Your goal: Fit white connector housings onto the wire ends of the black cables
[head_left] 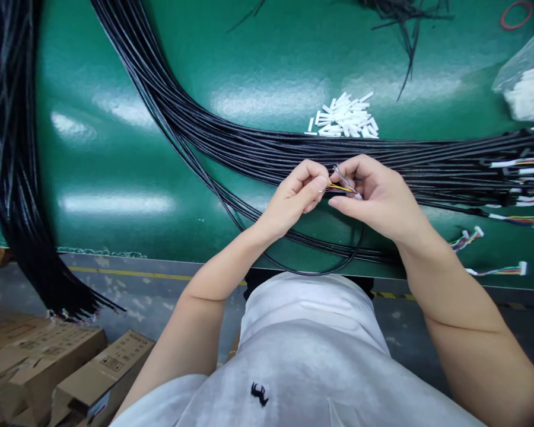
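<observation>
Thin coloured wires (339,188), yellow and orange among them, stretch between my two hands at the end of a black cable. My left hand (300,193) is closed, thumb and forefinger pinching the wire tips. Curled around the other end of the wires, my right hand (374,190) has its thumb and fingers near a small white piece (358,196). Its grip is partly hidden by the fingers. Just behind both hands runs a thick bundle of black cables (249,145). A loop of black cable (311,273) hangs at the table edge below them.
White connector housings (347,115) lie piled beyond the cables. Finished-looking cable ends with white connectors (522,268) rest at the right. A clear bag (531,89) of white parts sits far right. Another cable bundle (13,148) drapes over the left edge above cardboard boxes (102,373).
</observation>
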Tool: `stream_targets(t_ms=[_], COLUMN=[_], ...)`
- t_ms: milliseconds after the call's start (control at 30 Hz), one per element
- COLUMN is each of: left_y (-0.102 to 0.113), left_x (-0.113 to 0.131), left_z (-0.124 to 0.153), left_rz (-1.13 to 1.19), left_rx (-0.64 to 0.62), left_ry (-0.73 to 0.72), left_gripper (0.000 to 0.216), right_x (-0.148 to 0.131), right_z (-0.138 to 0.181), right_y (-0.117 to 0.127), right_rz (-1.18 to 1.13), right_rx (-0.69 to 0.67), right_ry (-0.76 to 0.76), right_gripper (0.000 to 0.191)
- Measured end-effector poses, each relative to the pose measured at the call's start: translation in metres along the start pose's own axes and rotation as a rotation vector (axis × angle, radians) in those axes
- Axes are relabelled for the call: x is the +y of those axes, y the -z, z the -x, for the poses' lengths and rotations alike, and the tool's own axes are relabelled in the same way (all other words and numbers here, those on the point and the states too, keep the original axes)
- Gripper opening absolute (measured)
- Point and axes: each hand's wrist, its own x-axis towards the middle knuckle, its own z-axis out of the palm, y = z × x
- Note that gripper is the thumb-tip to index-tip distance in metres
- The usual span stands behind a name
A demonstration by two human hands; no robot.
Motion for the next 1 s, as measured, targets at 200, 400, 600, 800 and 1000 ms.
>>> stream_targets(t_ms=[200, 400, 600, 800, 1000], left_y=[-0.001, -0.001, 0.0, 0.0, 0.001], left_x=[0.0, -0.001, -0.001, 0.0, 0.007], left_z=[0.0, 0.001, 0.001, 0.001, 0.001], left_rz=[0.021, 0.011, -0.019, -0.054, 0.07], left_rx=[-0.031, -0.031, -0.019, -0.022, -0.005], left_ry=[0.001, 0.014, -0.005, -0.003, 0.096], left_gripper=[0.039, 0.038, 0.038, 0.041, 0.04], right_x=[-0.004, -0.005, -0.008, -0.006, -0.004], right_z=[0.002, 0.003, 0.003, 0.005, 0.007], right_y=[-0.004, -0.007, -0.009, -0.011, -0.011], right_rz=[0.084, 0.153, 0.189, 0.186, 0.14], right_rx=[0.052, 0.131, 0.179, 0.218, 0.269], right_ry=[0.043, 0.154, 0.205, 0.2, 0.242], right_gripper=[0.018, 0.013, 0.013, 0.011, 0.013])
